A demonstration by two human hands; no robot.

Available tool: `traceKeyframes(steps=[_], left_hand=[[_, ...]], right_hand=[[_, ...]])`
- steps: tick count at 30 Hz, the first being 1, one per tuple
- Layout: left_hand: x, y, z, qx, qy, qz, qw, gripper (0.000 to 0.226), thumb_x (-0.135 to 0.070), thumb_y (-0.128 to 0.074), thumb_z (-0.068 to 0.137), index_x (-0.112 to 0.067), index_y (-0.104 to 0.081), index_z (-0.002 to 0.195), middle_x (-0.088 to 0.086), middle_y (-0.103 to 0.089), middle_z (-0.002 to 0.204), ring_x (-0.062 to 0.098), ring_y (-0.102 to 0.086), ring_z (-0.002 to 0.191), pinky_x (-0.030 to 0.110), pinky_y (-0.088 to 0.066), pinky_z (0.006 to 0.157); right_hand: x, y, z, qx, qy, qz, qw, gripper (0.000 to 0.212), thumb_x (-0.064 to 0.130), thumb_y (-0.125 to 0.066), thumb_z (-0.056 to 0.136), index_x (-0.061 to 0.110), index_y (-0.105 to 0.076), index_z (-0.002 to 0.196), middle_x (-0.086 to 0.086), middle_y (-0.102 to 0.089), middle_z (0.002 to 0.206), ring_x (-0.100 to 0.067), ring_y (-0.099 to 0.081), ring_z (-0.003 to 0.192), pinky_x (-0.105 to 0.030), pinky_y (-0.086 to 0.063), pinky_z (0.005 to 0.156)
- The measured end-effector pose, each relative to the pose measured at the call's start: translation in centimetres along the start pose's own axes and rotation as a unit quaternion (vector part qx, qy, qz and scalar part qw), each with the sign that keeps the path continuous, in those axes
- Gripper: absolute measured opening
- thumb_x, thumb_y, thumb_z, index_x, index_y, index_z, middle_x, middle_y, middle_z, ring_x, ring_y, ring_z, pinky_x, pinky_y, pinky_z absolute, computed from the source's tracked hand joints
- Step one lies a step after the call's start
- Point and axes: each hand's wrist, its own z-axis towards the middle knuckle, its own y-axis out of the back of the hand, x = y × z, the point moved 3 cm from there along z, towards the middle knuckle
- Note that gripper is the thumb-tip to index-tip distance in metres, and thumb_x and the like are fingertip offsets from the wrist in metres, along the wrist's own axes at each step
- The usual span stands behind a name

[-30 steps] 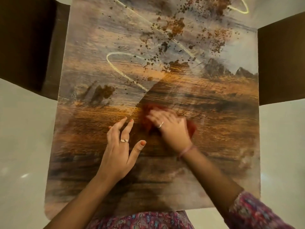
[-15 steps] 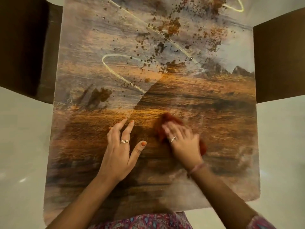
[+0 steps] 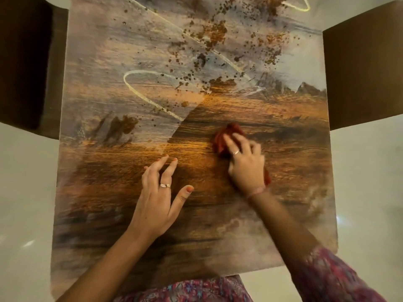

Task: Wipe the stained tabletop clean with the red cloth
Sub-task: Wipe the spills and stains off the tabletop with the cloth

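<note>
The glossy wood-patterned tabletop [image 3: 104, 192] carries brown specks and blotches [image 3: 214, 33] across its far half and a brown smear [image 3: 125, 127] at the left. A crumpled red cloth [image 3: 227, 132] lies right of centre. My right hand [image 3: 246, 166] presses down on it with spread fingers; red shows past the fingertips and beside the wrist. My left hand [image 3: 157, 197] rests flat on the bare table to the left of the cloth, fingers straight and holding nothing.
Dark brown chairs stand at the table's left side [image 3: 26, 62] and right side [image 3: 362, 66]. Pale floor [image 3: 21, 192] surrounds the table. Curved light reflections [image 3: 139, 73] lie on the glossy surface.
My right hand has slid the red cloth to the right, away from my left hand, and then a little farther up the table. My left hand has stayed in place.
</note>
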Motion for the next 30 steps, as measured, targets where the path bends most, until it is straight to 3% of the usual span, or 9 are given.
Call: traceKeyframes(steps=[2,4,9,11,14,17,19,24,30], left_hand=[[0.4,0.1,-0.2,-0.003,0.008,-0.001,1.000,0.073,-0.063,-0.026,0.092,-0.012,-0.035,0.143,0.012,-0.030,0.146,0.027,-0.023,0.134,0.045,-0.016,0.108],[0.5,0.0,-0.4,-0.002,0.016,-0.005,1.000,0.074,-0.065,-0.025,0.092,-0.013,-0.035,0.144,0.012,-0.029,0.147,0.027,-0.022,0.135,0.043,-0.013,0.108],[0.4,-0.2,-0.3,0.000,0.001,0.020,1.000,0.072,-0.062,-0.026,0.093,-0.011,-0.036,0.142,0.010,-0.030,0.145,0.025,-0.021,0.134,0.041,-0.012,0.108],[0.5,0.1,-0.2,-0.001,-0.003,0.018,1.000,0.071,-0.062,-0.026,0.094,-0.011,-0.037,0.142,0.009,-0.030,0.144,0.025,-0.021,0.133,0.042,-0.011,0.108],[1.0,0.3,-0.4,-0.005,0.000,0.016,1.000,0.072,-0.062,-0.025,0.093,-0.011,-0.037,0.142,0.012,-0.031,0.145,0.026,-0.020,0.133,0.045,-0.013,0.107],[1.2,0.6,-0.8,-0.009,0.006,0.015,1.000,0.073,-0.062,-0.025,0.093,-0.009,-0.038,0.141,0.014,-0.032,0.145,0.030,-0.023,0.133,0.046,-0.013,0.107],[1.1,0.5,-1.1,-0.015,0.002,0.014,1.000,0.072,-0.062,-0.026,0.093,-0.009,-0.038,0.141,0.014,-0.032,0.145,0.029,-0.023,0.133,0.046,-0.012,0.107],[0.9,0.6,-1.1,-0.039,0.015,-0.004,0.999,0.076,-0.065,-0.023,0.092,-0.011,-0.035,0.143,0.013,-0.030,0.146,0.015,-0.016,0.133,0.047,-0.012,0.109],[1.0,1.3,-1.2,-0.053,0.008,-0.004,0.999,0.075,-0.065,-0.024,0.092,-0.013,-0.032,0.144,0.012,-0.030,0.147,0.020,-0.018,0.134,0.045,-0.016,0.107]], right_hand=[[-1.5,0.4,3.3,-0.033,-0.168,0.043,0.984,0.055,0.013,-0.047,0.089,0.034,-0.042,0.140,0.003,-0.036,0.146,-0.031,-0.035,0.122,-0.052,-0.045,0.087],[1.4,0.1,2.7,-0.049,-0.192,0.075,0.977,0.056,0.013,-0.046,0.088,0.034,-0.042,0.139,0.005,-0.037,0.146,-0.030,-0.036,0.121,-0.052,-0.043,0.087],[5.3,-2.8,-7.3,0.023,0.236,0.034,0.971,0.058,0.029,-0.049,0.080,0.034,-0.044,0.137,0.004,-0.049,0.140,-0.022,-0.045,0.112,-0.039,-0.045,0.070],[0.3,-1.9,-5.1,-0.015,0.257,0.018,0.966,0.053,0.030,-0.051,0.079,0.031,-0.052,0.132,0.001,-0.055,0.135,-0.024,-0.048,0.109,-0.039,-0.046,0.072],[-8.1,-0.2,2.5,-0.097,-0.027,0.032,0.994,0.047,0.022,-0.051,0.081,0.028,-0.058,0.127,-0.002,-0.053,0.135,-0.034,-0.047,0.115,-0.046,-0.045,0.087],[-10.7,1.2,9.3,-0.133,-0.362,0.121,0.915,0.043,0.024,-0.046,0.090,0.034,-0.051,0.132,0.003,-0.040,0.142,-0.034,-0.034,0.124,-0.053,-0.037,0.097],[-7.6,1.7,12.2,-0.125,-0.412,0.150,0.890,0.043,0.024,-0.045,0.092,0.037,-0.048,0.134,0.008,-0.036,0.144,-0.031,-0.030,0.131,-0.053,-0.030,0.099],[7.7,-0.8,7.6,-0.070,-0.011,0.088,0.994,0.048,0.026,-0.045,0.085,0.039,-0.049,0.131,0.012,-0.047,0.139,-0.024,-0.040,0.118,-0.044,-0.038,0.086],[9.9,-2.2,-1.7,0.027,0.368,0.026,0.929,0.045,0.036,-0.045,0.090,0.031,-0.049,0.135,0.007,-0.049,0.141,-0.022,-0.048,0.113,-0.039,-0.042,0.072]])
